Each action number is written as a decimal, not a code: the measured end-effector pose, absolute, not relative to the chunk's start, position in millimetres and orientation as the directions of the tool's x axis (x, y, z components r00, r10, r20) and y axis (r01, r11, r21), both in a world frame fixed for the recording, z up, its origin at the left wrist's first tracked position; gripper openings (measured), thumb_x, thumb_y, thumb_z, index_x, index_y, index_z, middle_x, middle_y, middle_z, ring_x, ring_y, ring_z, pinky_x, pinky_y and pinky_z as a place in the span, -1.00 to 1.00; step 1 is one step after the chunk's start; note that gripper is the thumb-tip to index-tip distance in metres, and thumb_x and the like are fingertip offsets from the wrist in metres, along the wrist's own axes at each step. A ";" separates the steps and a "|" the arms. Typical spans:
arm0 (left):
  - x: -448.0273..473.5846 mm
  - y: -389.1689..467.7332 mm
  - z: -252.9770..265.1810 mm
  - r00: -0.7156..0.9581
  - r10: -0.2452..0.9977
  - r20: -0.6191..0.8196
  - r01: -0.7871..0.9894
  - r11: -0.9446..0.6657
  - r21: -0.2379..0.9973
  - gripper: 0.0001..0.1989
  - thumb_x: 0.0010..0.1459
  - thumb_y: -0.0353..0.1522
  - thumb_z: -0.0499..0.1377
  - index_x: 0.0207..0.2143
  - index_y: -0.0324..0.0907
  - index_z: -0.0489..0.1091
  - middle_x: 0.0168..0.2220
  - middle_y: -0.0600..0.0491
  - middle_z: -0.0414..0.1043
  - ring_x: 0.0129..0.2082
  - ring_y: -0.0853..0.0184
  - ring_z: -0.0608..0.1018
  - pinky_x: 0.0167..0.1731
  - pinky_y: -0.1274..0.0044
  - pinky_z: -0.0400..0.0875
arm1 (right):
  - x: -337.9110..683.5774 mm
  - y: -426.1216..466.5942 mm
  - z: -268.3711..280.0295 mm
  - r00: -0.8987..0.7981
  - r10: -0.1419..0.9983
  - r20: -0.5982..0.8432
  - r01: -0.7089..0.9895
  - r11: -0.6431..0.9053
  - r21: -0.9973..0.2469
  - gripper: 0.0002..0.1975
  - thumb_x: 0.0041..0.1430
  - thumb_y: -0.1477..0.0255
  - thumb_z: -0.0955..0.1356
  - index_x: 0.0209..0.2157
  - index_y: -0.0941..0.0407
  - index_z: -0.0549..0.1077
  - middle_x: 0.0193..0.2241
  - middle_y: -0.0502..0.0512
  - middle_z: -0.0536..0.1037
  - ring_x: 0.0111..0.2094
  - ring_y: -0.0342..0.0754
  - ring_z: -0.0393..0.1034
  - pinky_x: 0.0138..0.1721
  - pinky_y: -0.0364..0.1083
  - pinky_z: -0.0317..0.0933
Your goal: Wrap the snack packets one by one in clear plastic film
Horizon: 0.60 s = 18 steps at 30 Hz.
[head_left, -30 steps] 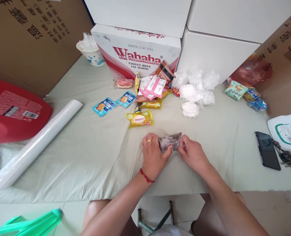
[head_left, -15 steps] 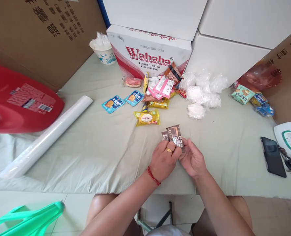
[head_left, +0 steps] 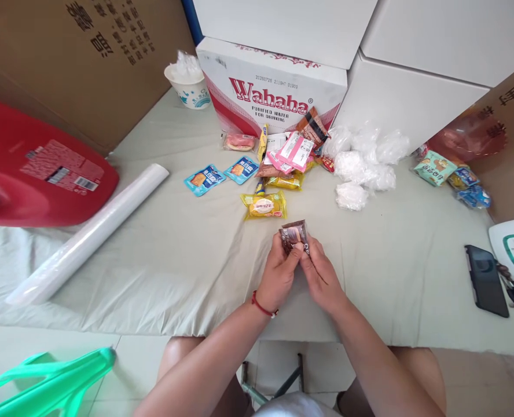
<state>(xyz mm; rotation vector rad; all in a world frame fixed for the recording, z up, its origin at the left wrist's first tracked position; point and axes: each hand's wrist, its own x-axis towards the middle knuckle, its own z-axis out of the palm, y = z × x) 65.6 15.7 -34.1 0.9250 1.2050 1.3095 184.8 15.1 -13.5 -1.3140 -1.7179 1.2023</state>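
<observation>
Both hands grip brown cocoa snack packets [head_left: 294, 232] over the near middle of the cloth-covered table. My left hand [head_left: 280, 267] is closed around their left side, thumb on the front. My right hand [head_left: 320, 272] holds the right side, its thumb close to the other. The fingers hide the lower part, so I cannot tell how many packets are in the grasp. Just beyond lies a yellow wrapped snack [head_left: 263, 205]. Behind it is a pile with a pink-and-white packet [head_left: 296, 152] and a brown packet [head_left: 312, 128]. Two blue packets [head_left: 205, 180] lie to the left.
A Wahaba-style water carton, printed Wahaha [head_left: 274, 87], stands behind the pile. Clear plastic bundles [head_left: 365, 165] sit right of it. A plastic film roll [head_left: 90, 234] and red jug [head_left: 35, 168] are at left. A phone [head_left: 486, 281] lies right; a green stool [head_left: 61, 379] stands below left.
My left hand has turned from palm-down over the packets to gripping their side with the thumb in front. My right hand has closed in on them. The view has shifted slightly.
</observation>
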 end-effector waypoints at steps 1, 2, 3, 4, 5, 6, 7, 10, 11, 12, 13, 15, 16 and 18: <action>65.1 16.0 -33.9 -0.113 0.984 -0.141 -0.271 0.106 0.957 -0.71 0.30 -0.14 0.18 -0.06 -0.10 0.32 -0.10 0.01 0.50 -0.06 0.26 0.55 0.03 0.38 0.47 | 185.2 16.6 -11.7 -0.305 0.952 -0.021 0.373 0.099 -0.922 -0.47 0.48 0.16 0.13 0.36 0.01 0.24 0.28 0.21 0.37 0.31 0.07 0.21 0.36 0.14 0.09; 64.0 16.3 -33.0 -0.101 0.981 -0.165 -0.341 0.121 0.932 -0.73 0.28 -0.16 0.20 -0.08 -0.10 0.30 -0.10 0.02 0.49 -0.06 0.27 0.55 0.04 0.38 0.47 | 186.7 18.5 -9.5 -0.323 0.946 -0.025 0.385 0.107 -0.917 -0.49 0.48 0.19 0.14 0.35 0.02 0.25 0.24 0.21 0.41 0.27 0.08 0.26 0.33 0.14 0.14; 62.3 16.6 -31.4 -0.079 0.980 -0.183 -0.393 0.138 0.909 -0.73 0.26 -0.18 0.23 -0.10 -0.10 0.30 -0.10 0.03 0.49 -0.05 0.27 0.54 0.05 0.38 0.46 | 189.3 20.5 -7.1 -0.329 0.944 -0.038 0.400 0.103 -0.911 -0.51 0.47 0.21 0.16 0.32 0.02 0.29 0.18 0.21 0.46 0.22 0.09 0.30 0.29 0.15 0.18; 60.1 16.7 -29.3 -0.048 0.980 -0.194 -0.415 0.158 0.896 -0.73 0.24 -0.21 0.25 -0.09 -0.10 0.30 -0.08 0.02 0.49 -0.04 0.27 0.54 0.06 0.37 0.45 | 192.8 22.1 -4.3 -0.327 0.943 -0.062 0.418 0.085 -0.904 -0.54 0.45 0.23 0.20 0.27 0.02 0.36 0.12 0.20 0.50 0.18 0.10 0.33 0.25 0.15 0.22; 57.7 16.7 -27.1 -0.004 0.981 -0.196 -0.416 0.176 0.892 -0.71 0.22 -0.23 0.26 -0.06 -0.09 0.32 -0.05 0.01 0.49 -0.01 0.26 0.54 0.08 0.37 0.45 | 197.2 23.0 -1.4 -0.322 0.942 -0.095 0.437 0.059 -0.897 -0.58 0.42 0.24 0.24 0.21 0.02 0.43 0.05 0.18 0.55 0.13 0.11 0.37 0.22 0.15 0.25; 55.2 16.2 -25.0 0.045 0.981 -0.188 -0.396 0.190 0.898 -0.69 0.22 -0.24 0.26 -0.03 -0.09 0.33 0.02 -0.01 0.48 0.04 0.24 0.53 0.10 0.37 0.44 | 202.7 23.2 1.6 -0.319 0.938 -0.133 0.443 0.024 -0.896 -0.63 0.39 0.26 0.28 0.14 0.02 0.49 -0.02 0.14 0.58 0.08 0.11 0.40 0.19 0.15 0.28; 52.8 15.5 -23.5 0.098 0.979 -0.179 -0.363 0.203 0.910 -0.66 0.22 -0.25 0.26 0.02 -0.08 0.34 0.11 -0.04 0.45 0.11 0.22 0.50 0.14 0.36 0.42 | 209.2 22.8 4.4 -0.317 0.932 -0.175 0.421 -0.028 -0.907 -0.68 0.35 0.27 0.33 0.07 0.01 0.53 -0.07 0.11 0.60 0.04 0.10 0.43 0.16 0.14 0.30; 47.2 12.2 -23.6 0.118 0.983 -0.143 -0.174 0.162 0.971 -0.73 0.23 -0.21 0.24 -0.05 -0.09 0.40 0.35 -0.05 0.22 0.32 0.14 0.33 0.24 0.33 0.34 | 239.1 22.7 10.1 -0.279 0.921 -0.273 0.272 -0.197 -0.942 -0.76 0.23 0.28 0.43 -0.09 0.02 0.60 -0.16 0.03 0.64 -0.08 0.06 0.52 0.06 0.08 0.40; 46.0 11.1 -24.8 0.107 0.983 -0.152 -0.153 0.167 0.974 -0.71 0.24 -0.20 0.23 -0.03 -0.08 0.38 0.35 -0.04 0.22 0.33 0.14 0.33 0.25 0.32 0.32 | 254.2 24.9 11.2 -0.214 0.934 -0.286 0.225 -0.238 -0.945 -0.77 0.19 0.27 0.46 -0.13 0.03 0.60 -0.19 0.02 0.65 -0.11 0.04 0.54 0.02 0.05 0.43; 45.0 10.2 -26.1 0.103 0.982 -0.157 -0.147 0.171 0.974 -0.70 0.24 -0.20 0.24 -0.01 -0.06 0.37 0.32 -0.04 0.26 0.32 0.15 0.34 0.24 0.32 0.34 | 272.5 28.9 12.1 -0.112 0.951 -0.290 0.192 -0.265 -0.945 -0.76 0.16 0.27 0.47 -0.15 0.05 0.60 -0.22 0.02 0.66 -0.15 0.01 0.55 -0.02 0.02 0.44; 44.2 9.4 -27.1 0.106 0.981 -0.161 -0.147 0.176 0.973 -0.69 0.24 -0.19 0.24 -0.01 -0.05 0.37 0.30 -0.04 0.29 0.30 0.16 0.35 0.22 0.33 0.36 | 293.9 34.9 13.1 0.017 0.960 -0.281 0.177 -0.279 -0.944 -0.75 0.15 0.28 0.48 -0.15 0.06 0.58 -0.24 0.02 0.66 -0.18 -0.02 0.56 -0.07 -0.03 0.45; 42.9 8.3 -27.5 0.113 0.978 -0.173 -0.148 0.189 0.971 -0.69 0.23 -0.18 0.25 -0.01 -0.04 0.38 0.27 -0.04 0.31 0.26 0.17 0.39 0.19 0.33 0.39 | 343.6 53.3 15.1 0.310 0.918 -0.249 0.141 -0.303 -0.942 -0.72 0.19 0.31 0.46 -0.09 0.10 0.52 -0.28 0.02 0.65 -0.27 -0.11 0.54 -0.22 -0.15 0.43; 42.3 8.1 -26.9 0.110 0.978 -0.178 -0.150 0.193 0.970 -0.68 0.23 -0.17 0.26 -0.01 -0.05 0.39 0.26 -0.03 0.33 0.24 0.16 0.40 0.17 0.34 0.41 | 370.2 65.5 15.8 0.423 0.874 -0.238 0.123 -0.316 -0.941 -0.72 0.25 0.32 0.42 -0.04 0.10 0.48 -0.28 0.02 0.64 -0.31 -0.16 0.52 -0.31 -0.20 0.41; 41.3 8.7 -25.3 0.094 0.977 -0.189 -0.152 0.202 0.967 -0.68 0.21 -0.16 0.27 -0.04 -0.06 0.41 0.20 -0.03 0.36 0.22 0.16 0.40 0.13 0.35 0.44 | 421.5 94.1 15.9 0.619 0.749 -0.236 0.088 -0.365 -0.927 -0.75 0.25 0.35 0.44 -0.09 0.15 0.45 -0.41 0.01 0.59 -0.50 -0.21 0.42 -0.51 -0.25 0.34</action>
